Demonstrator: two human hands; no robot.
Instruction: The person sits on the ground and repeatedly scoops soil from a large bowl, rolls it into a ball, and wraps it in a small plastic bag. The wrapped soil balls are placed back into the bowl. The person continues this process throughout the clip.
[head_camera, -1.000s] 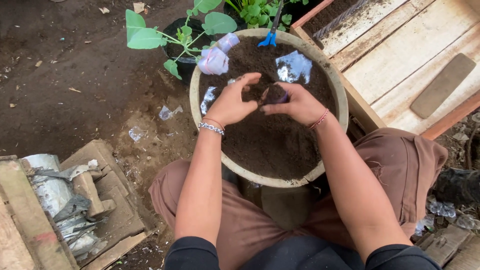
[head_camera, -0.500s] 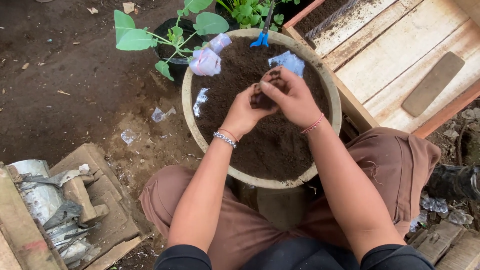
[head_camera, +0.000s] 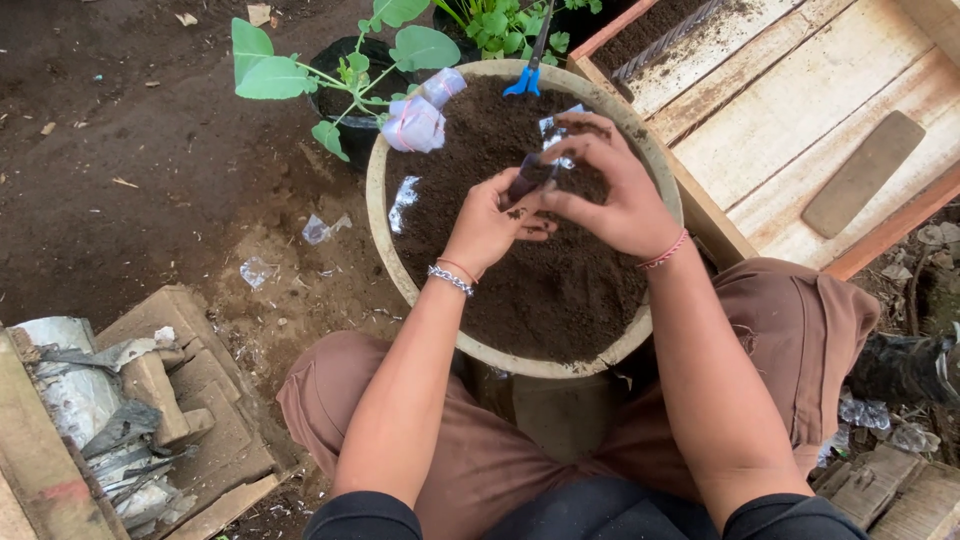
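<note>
A round pale basin (head_camera: 385, 255) full of dark soil (head_camera: 560, 290) sits between my knees. Both hands meet over the soil. My left hand (head_camera: 490, 220) and my right hand (head_camera: 610, 190) together pinch a small dark, soil-filled plastic pouch (head_camera: 527, 178). A silver bracelet circles my left wrist, a red thread my right. Clear plastic scraps (head_camera: 404, 198) lie in the soil. A wrapped, pinkish-white plastic bundle (head_camera: 415, 120) rests on the basin's far rim.
A leafy seedling in a black bag (head_camera: 340, 80) stands behind the basin, with a blue-handled tool (head_camera: 527, 70) beside it. Wooden boards (head_camera: 800, 110) lie to the right. Bricks and scrap metal (head_camera: 110, 410) lie at the left. Plastic bits (head_camera: 255, 270) dot the dirt.
My hands came together and rose slightly toward the basin's far side, now holding the small dark pouch between them. The camera view shifted a little.
</note>
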